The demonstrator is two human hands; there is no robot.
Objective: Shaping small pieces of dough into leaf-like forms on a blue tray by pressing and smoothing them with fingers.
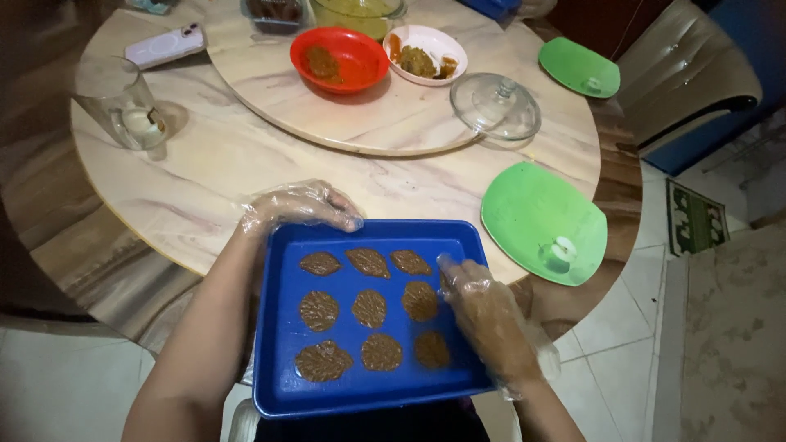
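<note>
While the gloved left hand curls over the blue tray's far corner, gripping it, the right hand lies flat, fingers together, beside brown patties; tray overhangs the round marble surface above tiled floor.

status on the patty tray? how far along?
Done: nine flattened brown patties lie in three rows on the blue tray. In hand: the gloved left hand grips the tray's far rim; the gloved right hand touches the right column. Left: brown mixture remains in the red bowl, and the tray's right strip is bare.
</note>
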